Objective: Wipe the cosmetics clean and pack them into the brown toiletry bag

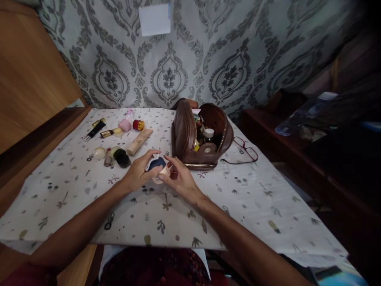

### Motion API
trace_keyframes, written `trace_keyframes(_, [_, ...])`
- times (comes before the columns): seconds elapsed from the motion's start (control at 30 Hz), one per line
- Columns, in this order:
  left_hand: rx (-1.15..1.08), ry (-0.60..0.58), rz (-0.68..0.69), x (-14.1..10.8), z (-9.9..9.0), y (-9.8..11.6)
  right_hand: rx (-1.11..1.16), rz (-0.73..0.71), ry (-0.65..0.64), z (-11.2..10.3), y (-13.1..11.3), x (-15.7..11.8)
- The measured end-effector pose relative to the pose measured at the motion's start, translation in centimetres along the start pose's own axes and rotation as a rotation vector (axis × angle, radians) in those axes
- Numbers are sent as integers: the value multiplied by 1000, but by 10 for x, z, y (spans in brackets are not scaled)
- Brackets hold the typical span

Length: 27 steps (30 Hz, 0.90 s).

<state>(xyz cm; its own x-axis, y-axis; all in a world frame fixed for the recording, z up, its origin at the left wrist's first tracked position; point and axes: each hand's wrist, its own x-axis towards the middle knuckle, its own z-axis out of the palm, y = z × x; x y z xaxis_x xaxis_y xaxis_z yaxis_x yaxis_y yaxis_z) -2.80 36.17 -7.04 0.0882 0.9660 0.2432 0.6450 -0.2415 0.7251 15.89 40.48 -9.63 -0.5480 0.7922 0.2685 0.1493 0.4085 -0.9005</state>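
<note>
Near the middle of the table, a small cream-coloured jar (158, 179) with a dark blue top is held between my two hands. The fingers of my left hand (139, 171) press a white cloth (152, 162) against the blue top. On the other side, my right hand (181, 178) grips the jar's pale body with thumb and fingers. Just beyond them stands an open brown bag (183, 135) holding a white-capped bottle (208, 134) and other small items. A beige tube (139, 142) lies beyond my left hand, beside a black round container (122, 159).
Red-framed glasses (248, 155) lie right of the bag. Several cosmetics, including a pink jar (124, 125) and a black tube (95, 130), lie at the back left. A clear plastic bottle (306, 113) rests on the dark furniture at the right.
</note>
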Motion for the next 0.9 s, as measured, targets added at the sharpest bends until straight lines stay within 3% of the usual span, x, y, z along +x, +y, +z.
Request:
trace_keyframes(0.13, [-16, 69, 28, -4, 8, 0, 226, 128, -139, 1, 1, 2])
trace_keyframes(0.27, [33, 160, 88, -7, 16, 7, 319, 195, -161, 2, -1, 2])
trace_keyframes(0.4, [98, 245, 267, -11, 17, 14, 403, 285, -191, 0, -6, 3])
trace_keyframes(0.5, [112, 328, 467, -16, 18, 17, 483, 361, -298, -4, -12, 3])
trace_keyframes(0.6, [62, 383, 493, -20, 17, 21, 549, 397, -420, -11, -19, 2])
trace_keyframes(0.73, [80, 383, 445, -8, 5, 41, 606, 357, -428, -36, -35, -1])
trace_keyframes(0.9, [429, 323, 647, 60, -16, 83, 553, 74, -166, -104, -65, 2])
